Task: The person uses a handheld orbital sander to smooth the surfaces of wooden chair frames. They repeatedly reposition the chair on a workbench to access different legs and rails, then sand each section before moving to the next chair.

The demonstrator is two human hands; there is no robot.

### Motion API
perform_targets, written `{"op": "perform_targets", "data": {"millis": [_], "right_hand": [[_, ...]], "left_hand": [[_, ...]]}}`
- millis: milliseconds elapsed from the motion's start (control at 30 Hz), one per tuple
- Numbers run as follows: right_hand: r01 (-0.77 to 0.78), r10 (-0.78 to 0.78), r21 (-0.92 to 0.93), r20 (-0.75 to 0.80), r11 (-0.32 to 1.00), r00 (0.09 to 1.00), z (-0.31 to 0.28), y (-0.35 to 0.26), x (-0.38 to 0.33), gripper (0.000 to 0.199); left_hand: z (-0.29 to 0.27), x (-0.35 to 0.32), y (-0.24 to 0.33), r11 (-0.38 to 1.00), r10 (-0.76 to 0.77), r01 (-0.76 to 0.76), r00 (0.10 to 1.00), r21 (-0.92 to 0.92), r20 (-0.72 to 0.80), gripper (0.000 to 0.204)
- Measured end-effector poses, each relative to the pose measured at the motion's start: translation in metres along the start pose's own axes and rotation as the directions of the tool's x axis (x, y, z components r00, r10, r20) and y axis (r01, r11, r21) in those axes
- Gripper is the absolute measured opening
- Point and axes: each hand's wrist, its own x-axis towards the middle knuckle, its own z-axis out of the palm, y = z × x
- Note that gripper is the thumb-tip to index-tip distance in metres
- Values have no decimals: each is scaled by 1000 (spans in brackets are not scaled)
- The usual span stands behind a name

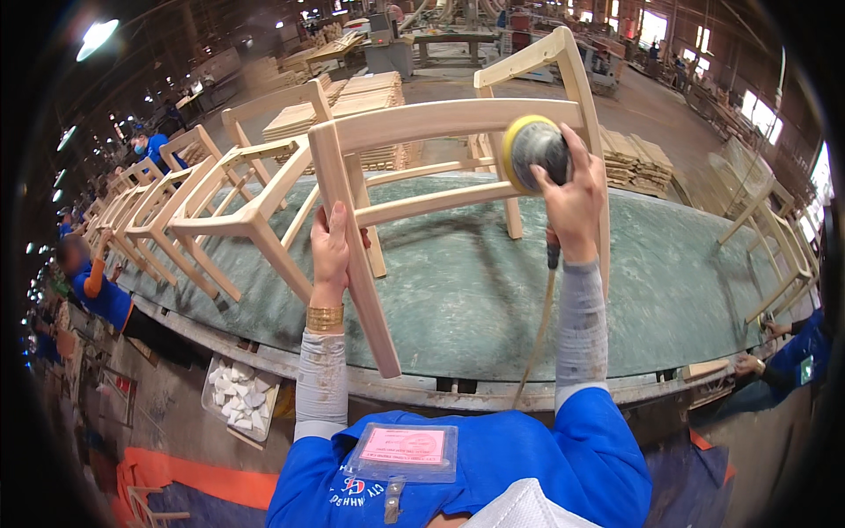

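Note:
A pale wooden chair frame (458, 120) stands on the green tabletop in front of me. My left hand (332, 251) is wrapped round its left leg, below the crossbars. In my right hand (576, 194) is a round orbital sander (540, 155) with a dark body and a yellow pad edge. The sander is held tilted at the right part of the chair's upper rail, its pad turned toward the wood. An air hose (541, 317) hangs from the sander down past the table's near edge.
More chair frames (255, 207) line the table (669, 290) on the left, and another chair (775, 233) stands far right. Co-workers (106, 290) work on both sides. A bin of white pieces (239, 396) sits below the near edge. Stacked wooden parts (634, 163) lie beyond the table.

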Motion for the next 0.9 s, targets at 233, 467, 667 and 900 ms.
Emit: {"op": "perform_targets", "data": {"millis": [233,467,667,900], "right_hand": [[-16,17,-107,12,994,1000,13,-7,9,69],[47,-45,-58,49,997,998,10,-9,-3,69],[0,6,-73,80,997,997,12,-17,7,69],[5,5,-89,109,996,994,15,-22,14,68]], "left_hand": [[-7,-8,-7,998,54,-54,998,16,39,32],[-3,-12,-3,999,52,-51,998,-18,41,35],[0,-11,-1,999,52,-52,998,-17,34,38],[-4,-5,-3,999,50,-50,997,0,57,32]]}}
